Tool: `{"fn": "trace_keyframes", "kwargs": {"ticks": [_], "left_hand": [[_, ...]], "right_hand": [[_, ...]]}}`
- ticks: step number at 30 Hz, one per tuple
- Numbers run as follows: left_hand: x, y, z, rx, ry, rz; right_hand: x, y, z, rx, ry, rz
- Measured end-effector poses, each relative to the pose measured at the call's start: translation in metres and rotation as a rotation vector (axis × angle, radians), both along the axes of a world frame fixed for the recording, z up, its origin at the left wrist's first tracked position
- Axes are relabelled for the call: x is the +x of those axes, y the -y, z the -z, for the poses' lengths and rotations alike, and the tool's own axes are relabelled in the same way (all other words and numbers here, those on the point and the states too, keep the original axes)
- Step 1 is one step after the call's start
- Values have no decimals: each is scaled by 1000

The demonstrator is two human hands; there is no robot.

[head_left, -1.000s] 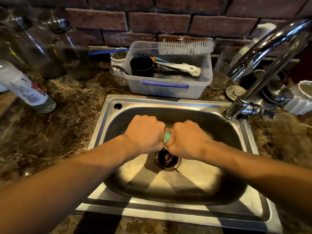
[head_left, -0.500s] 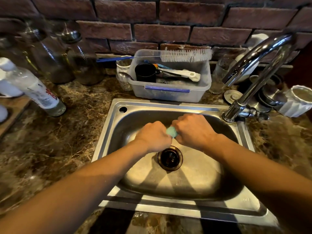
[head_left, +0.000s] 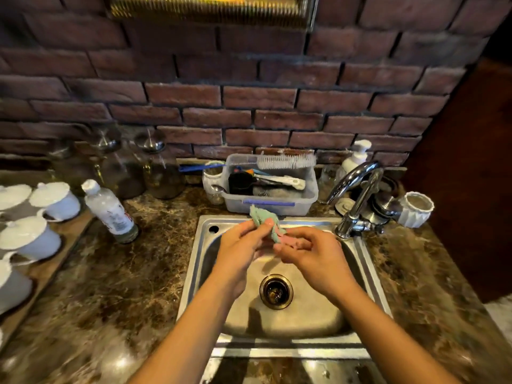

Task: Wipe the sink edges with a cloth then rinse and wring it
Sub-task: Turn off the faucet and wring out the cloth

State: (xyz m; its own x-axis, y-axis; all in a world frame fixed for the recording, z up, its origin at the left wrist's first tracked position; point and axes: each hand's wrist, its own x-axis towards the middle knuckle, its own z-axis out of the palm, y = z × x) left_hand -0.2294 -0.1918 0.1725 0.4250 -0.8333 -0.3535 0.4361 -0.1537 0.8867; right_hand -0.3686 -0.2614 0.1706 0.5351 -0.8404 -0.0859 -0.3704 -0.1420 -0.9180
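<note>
A small crumpled green and pink cloth is held above the far end of the steel sink. My left hand pinches its upper green part between fingers and thumb. My right hand has its fingers loosely curled on the lower pink end. Both hands hover over the basin, above the dark drain. The chrome tap stands at the sink's far right corner; no water is visible from it.
A clear plastic tub with a white brush and utensils sits just behind the sink. A white bottle and several white lidded cups stand on the left. A white ribbed pot and soap dispenser are right of the tap. Glass jars line the brick wall.
My hands have risen from low over the drain and loosened from tight fists. The cloth, squeezed nearly out of sight before, now shows unfurled between my fingers. The view has tilted up.
</note>
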Motion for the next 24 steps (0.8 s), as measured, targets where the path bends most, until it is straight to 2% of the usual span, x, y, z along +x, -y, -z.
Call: {"fn": "trace_keyframes", "kwargs": {"ticks": [3,9,10,13,15,18,22,24], "left_hand": [[5,-13,-29,-57,-63,8],[4,-41,-63,-155,-144,61],[1,-46,-64,-166,-172,60],[-6,-56,-58,-137,-220,-42],[-12,-61,-51,-92,-97,-63],[-22,-63,-54,-75,73,27],[-31,-57,-83,-250,165,190],[-38,-50,-97,-311,283,229]], "right_hand": [[-6,-18,-32,-41,172,45],[-18,-33,-88,-177,287,123],[-19,-34,-95,-144,343,144],[-26,-32,-120,143,574,282],[-32,-29,-133,207,518,215],[-36,-29,-141,176,400,38],[-39,-27,-150,-23,251,-50],[-42,-24,-153,-84,220,-79]]}}
